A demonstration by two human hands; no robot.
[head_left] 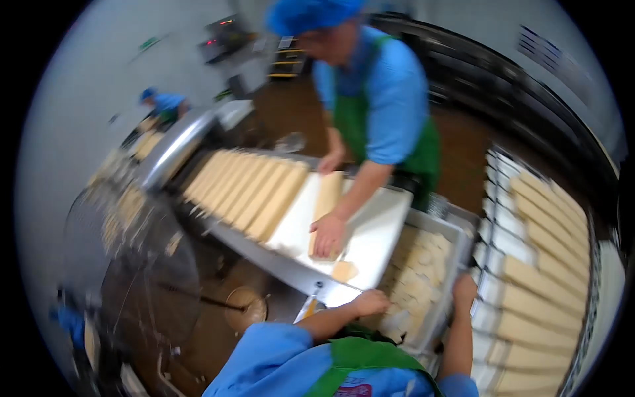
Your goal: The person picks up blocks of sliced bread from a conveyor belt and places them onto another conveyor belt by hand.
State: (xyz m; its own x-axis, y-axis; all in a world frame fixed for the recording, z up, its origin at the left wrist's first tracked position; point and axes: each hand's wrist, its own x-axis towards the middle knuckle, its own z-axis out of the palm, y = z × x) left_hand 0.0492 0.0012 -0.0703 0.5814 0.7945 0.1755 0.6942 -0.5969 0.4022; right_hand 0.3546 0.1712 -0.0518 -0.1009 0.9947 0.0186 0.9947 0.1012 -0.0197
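Note:
My left hand, fingers curled closed, is beside the near edge of the white board; whatever it holds, if anything, is hidden. My right hand is by the right rim of a grey bin, between it and the tray rack. Its fingers are blurred, so I cannot tell whether they grip anything. Inside the bin lie pale dough pieces. A small dough offcut rests on the board near my left hand. Across from me, a co-worker's hands press on a long dough strip.
Several parallel dough strips lie on the conveyor to the left. A rack at right bears more dough slabs. At far left stands a round, blurred transparent guard. Another person is in the background.

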